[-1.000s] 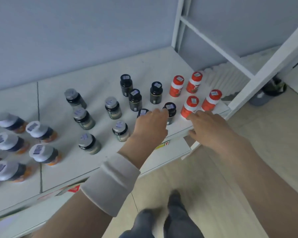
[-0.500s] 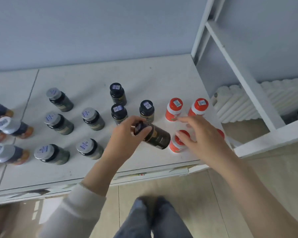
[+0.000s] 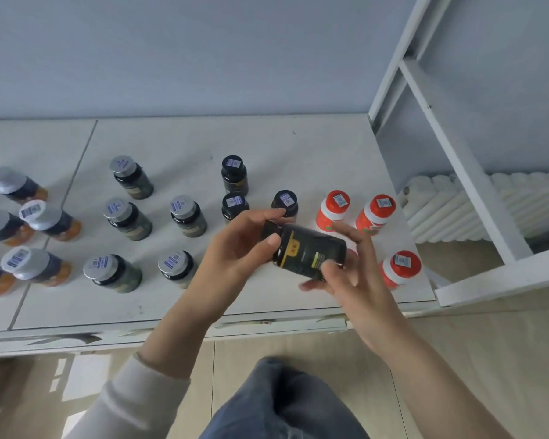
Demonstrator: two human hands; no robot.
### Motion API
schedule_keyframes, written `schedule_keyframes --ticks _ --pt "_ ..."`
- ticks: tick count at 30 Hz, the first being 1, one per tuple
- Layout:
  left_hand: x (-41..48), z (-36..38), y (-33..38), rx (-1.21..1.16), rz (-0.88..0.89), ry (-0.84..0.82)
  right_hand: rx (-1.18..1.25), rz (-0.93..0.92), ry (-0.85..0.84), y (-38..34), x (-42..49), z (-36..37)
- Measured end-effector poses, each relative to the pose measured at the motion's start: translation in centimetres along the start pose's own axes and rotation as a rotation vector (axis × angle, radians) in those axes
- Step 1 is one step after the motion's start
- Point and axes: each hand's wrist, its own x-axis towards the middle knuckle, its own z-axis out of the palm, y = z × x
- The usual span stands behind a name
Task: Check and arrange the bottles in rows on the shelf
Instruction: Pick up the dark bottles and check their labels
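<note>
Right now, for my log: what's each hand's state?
Left hand: grips the black bottle at its cap end.
Right hand: holds the same bottle's base end.

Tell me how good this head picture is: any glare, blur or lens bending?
Head view: soft, even light, with only faint shadows on the shelf. A pale sheen lies on the held black bottle. The orange-based bottles at the left edge look smeared and lean outward, a wide-angle effect. The cap stickers are too soft to read.
</note>
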Motion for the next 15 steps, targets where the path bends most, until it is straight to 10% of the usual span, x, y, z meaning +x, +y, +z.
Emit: schedule_keyframes --ticks 10,15 --pt "-0.1 0.5 -1.3 -0.164 -0.064 0.096 -0.01 -0.031 0.058 0.2 -0.8 -0.5" --pt "0.5 1.5 -2.0 -0.349 -0.206 0.126 -0.559 -0.37 0.12 0.6 -0.4 -0.2"
